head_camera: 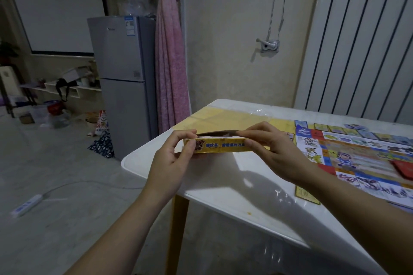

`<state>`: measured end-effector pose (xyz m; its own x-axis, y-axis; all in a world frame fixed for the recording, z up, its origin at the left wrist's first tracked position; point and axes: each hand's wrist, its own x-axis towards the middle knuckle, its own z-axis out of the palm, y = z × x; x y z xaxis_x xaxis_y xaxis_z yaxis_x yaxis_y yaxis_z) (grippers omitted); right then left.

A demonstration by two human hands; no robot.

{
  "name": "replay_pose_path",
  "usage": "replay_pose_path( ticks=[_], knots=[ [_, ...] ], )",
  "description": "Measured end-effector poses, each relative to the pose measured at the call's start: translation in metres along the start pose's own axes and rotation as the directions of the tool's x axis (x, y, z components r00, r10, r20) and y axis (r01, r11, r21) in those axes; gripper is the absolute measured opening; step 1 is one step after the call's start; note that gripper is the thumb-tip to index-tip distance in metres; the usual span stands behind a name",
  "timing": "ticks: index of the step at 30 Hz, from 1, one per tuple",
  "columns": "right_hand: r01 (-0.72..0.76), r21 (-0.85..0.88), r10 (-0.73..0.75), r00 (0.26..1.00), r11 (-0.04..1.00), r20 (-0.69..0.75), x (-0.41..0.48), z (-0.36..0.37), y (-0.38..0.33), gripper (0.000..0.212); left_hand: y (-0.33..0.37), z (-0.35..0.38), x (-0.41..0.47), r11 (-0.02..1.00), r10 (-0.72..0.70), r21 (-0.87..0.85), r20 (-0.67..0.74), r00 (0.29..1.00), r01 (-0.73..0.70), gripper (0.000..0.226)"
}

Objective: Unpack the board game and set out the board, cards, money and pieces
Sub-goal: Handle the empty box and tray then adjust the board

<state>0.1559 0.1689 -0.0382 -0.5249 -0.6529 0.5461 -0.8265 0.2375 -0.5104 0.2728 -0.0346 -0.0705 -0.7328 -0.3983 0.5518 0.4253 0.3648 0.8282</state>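
Nearest, left grip (176, 154) and right grip (268, 145) clasp the ends of the yellow game box (221, 145) above the table (257, 185) corner; contents hidden. Beside it lies the game board (357, 156), cut off at right.

Yellow box (221, 145) held edge-on over the corner of the white desk (223, 187).

From my station I see the left hand (173, 155) gripping the box's left end, thumb on the printed front. The right hand (271, 147) grips the right end, fingers laid along the top, where a flap gapes slightly. On the desk to the right, the board (357, 157) lies unfolded and flat, with a row of cards (348, 131) just beyond its far edge and a flat red item (405, 168) on it at the frame border. Behind, a grey fridge (125, 78) stands beside a pink curtain (171, 62); a power strip (26, 205) lies on the floor.
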Motion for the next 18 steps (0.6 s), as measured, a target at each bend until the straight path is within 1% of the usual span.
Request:
replay_pose_path(
  ticks=[3,7,9,12,15,16,18],
  knots=[
    [0.002,-0.006,-0.002,1.000,1.000,-0.025,0.001,0.001,0.000,0.025,0.002,0.002,-0.003,0.997,0.023,0.078,-0.014,1.000,-0.022,0.019],
    [-0.002,-0.006,0.002,0.998,1.000,-0.062,0.002,0.003,-0.003,0.025,0.000,0.005,-0.005,0.983,0.069,0.174,-0.064,0.996,-0.057,0.014],
    [-0.006,0.013,0.007,0.995,1.000,-0.097,0.001,0.005,-0.005,0.022,0.000,0.006,-0.006,0.984,0.065,0.172,-0.081,0.995,-0.050,0.014],
    [-0.022,0.120,0.042,0.986,0.993,-0.162,0.001,0.007,-0.007,0.017,0.001,0.007,-0.006,0.990,0.047,0.134,-0.104,0.994,-0.033,0.016],
    [-0.094,0.292,0.155,0.969,0.952,-0.193,0.002,0.008,-0.010,0.017,0.002,0.008,-0.005,0.996,-0.004,0.093,-0.096,0.995,0.013,0.016],
    [-0.129,0.332,0.198,0.963,0.934,-0.182,0.003,0.007,-0.010,0.020,0.001,0.007,-0.005,0.997,-0.030,0.062,-0.086,0.996,0.036,0.016],
    [-0.208,0.402,0.270,0.957,0.891,-0.105,0.005,0.005,-0.009,0.028,-0.001,0.006,-0.004,0.997,-0.078,-0.002,-0.070,0.994,0.078,0.018]
  ],
)
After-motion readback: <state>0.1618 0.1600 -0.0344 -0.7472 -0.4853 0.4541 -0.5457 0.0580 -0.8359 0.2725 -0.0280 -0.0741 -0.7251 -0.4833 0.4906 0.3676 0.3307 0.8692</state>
